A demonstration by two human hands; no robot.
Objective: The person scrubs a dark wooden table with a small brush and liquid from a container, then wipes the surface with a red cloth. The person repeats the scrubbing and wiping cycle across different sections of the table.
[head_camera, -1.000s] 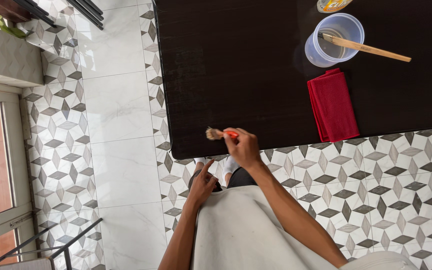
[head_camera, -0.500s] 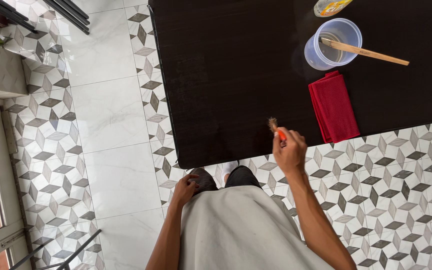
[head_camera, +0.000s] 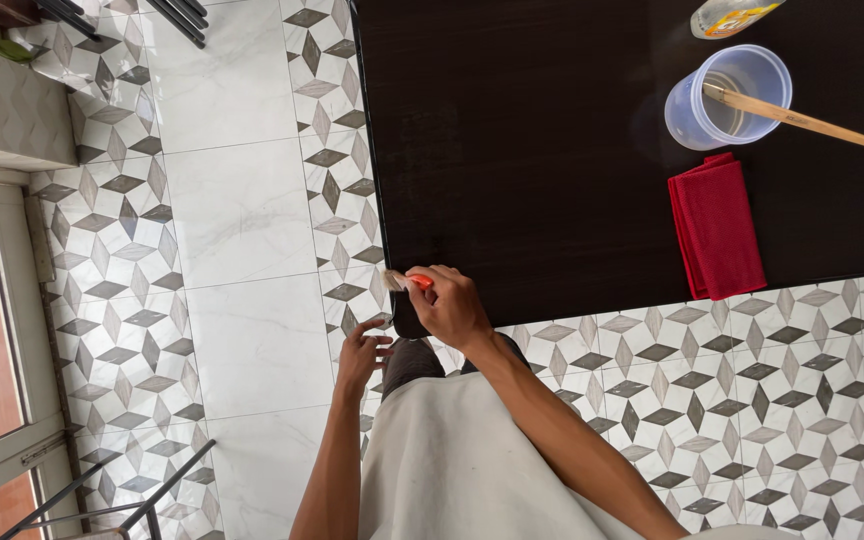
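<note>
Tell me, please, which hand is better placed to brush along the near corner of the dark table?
The right hand: it grips the orange-handled brush at that corner; the left hand hangs empty below the table.

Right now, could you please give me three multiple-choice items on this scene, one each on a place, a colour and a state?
1. Where is the brush in the right hand?
A. At the table's near left corner
B. Inside the cup
C. On the cloth

2. What colour is the folded cloth?
A. Blue
B. Red
C. Green

3. What is the left hand doing?
A. Gripping the cup
B. Pressing on the cloth
C. Holding nothing, below the table corner

Answers:
1 A: the right hand holds the brush at the corner of the table, far from the cup.
2 B: the cloth is red.
3 C: the left hand is open and bare over the floor.
</note>
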